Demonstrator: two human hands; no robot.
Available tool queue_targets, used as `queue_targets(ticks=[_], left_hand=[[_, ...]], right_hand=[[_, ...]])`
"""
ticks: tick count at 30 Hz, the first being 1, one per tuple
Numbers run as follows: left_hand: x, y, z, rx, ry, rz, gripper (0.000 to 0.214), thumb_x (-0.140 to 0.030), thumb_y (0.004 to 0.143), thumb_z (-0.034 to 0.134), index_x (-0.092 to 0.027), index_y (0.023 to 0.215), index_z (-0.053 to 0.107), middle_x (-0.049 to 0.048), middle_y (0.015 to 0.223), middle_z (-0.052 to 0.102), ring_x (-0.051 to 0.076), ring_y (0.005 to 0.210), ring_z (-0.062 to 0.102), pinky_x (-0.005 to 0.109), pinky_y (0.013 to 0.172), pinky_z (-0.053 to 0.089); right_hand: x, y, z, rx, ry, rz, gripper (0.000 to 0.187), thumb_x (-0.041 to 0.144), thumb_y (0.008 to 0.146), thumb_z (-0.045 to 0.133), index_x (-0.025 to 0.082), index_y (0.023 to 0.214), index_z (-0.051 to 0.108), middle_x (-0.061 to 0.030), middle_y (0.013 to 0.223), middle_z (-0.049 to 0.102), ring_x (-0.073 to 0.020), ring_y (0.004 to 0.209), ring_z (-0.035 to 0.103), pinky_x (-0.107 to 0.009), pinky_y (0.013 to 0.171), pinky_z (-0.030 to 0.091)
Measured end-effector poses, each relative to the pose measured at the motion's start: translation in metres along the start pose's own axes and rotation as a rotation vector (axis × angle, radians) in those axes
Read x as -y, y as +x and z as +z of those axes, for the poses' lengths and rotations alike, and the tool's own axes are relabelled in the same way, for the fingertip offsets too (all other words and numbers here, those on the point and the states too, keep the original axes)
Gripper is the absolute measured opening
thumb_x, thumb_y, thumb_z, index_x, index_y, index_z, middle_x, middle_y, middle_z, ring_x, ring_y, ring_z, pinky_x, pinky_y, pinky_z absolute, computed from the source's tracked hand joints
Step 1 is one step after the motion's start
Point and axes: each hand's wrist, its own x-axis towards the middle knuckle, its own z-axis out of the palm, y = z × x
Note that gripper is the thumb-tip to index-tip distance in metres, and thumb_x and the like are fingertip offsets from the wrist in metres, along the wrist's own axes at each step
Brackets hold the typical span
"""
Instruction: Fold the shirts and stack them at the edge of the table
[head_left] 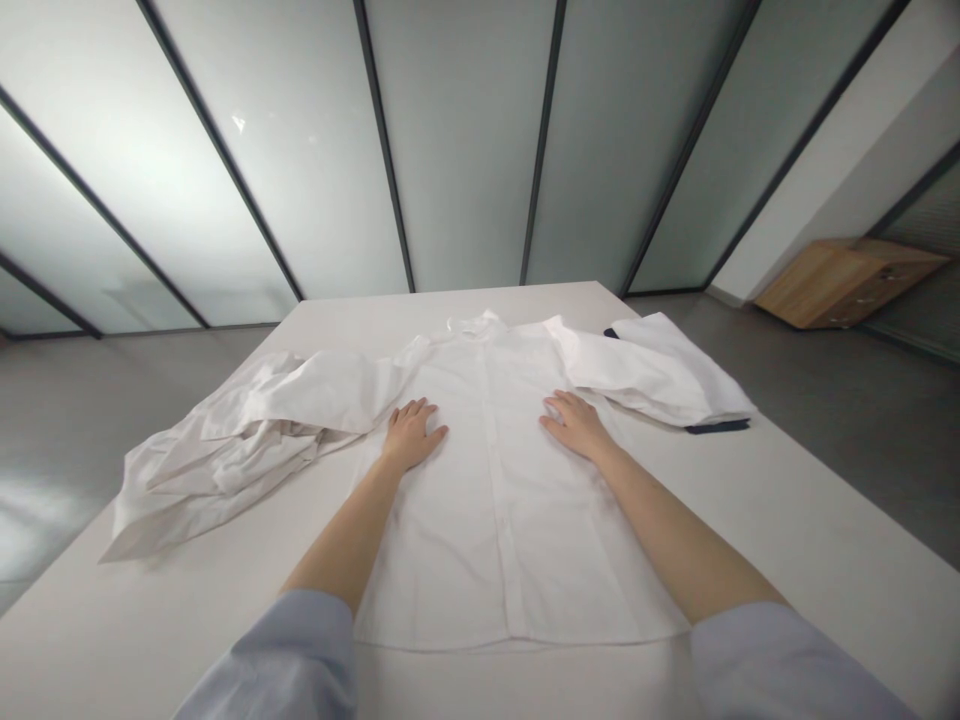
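A white button-up shirt (495, 500) lies spread flat on the white table (810, 530), collar at the far end and hem toward me. My left hand (411, 432) rests palm down on its left chest panel, fingers stretched out flat. On the right chest panel lies my right hand (576, 422), also flat with fingers extended. Neither hand grips the cloth. The shirt's left sleeve reaches out toward the left and its right sleeve toward the right.
A crumpled heap of white cloth (217, 450) lies at the left of the table, hanging near its edge. A folded white garment (667, 375) rests on something dark at the right. Beyond stand frosted glass panels and a wooden cabinet (847, 280).
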Motion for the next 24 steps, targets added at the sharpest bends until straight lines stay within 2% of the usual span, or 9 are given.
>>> queue_targets(ticks=[7,24], left_hand=[[0.0008,0.0002,0.0004,-0.008,-0.002,0.014,0.052,-0.047,0.089,0.048,-0.026,0.136,0.049,0.0066,0.151,0.040,0.026,0.140,0.034,0.046,0.115,0.025],[0.0017,0.0002,0.0017,-0.002,0.007,0.010,0.052,-0.048,0.090,0.048,-0.025,0.137,0.048,0.0065,0.151,0.040,0.025,0.140,0.033,0.044,0.115,0.024]], right_hand=[[0.0012,0.0014,-0.0012,0.009,-0.002,0.009,0.040,0.039,0.088,0.052,0.024,0.124,0.059,-0.0099,0.141,0.050,-0.0295,0.130,0.043,-0.044,0.104,0.036],[-0.0003,0.0017,0.0003,0.001,0.003,0.007,0.040,0.039,0.088,0.053,0.024,0.124,0.060,-0.0103,0.141,0.050,-0.0285,0.130,0.044,-0.043,0.104,0.036]])
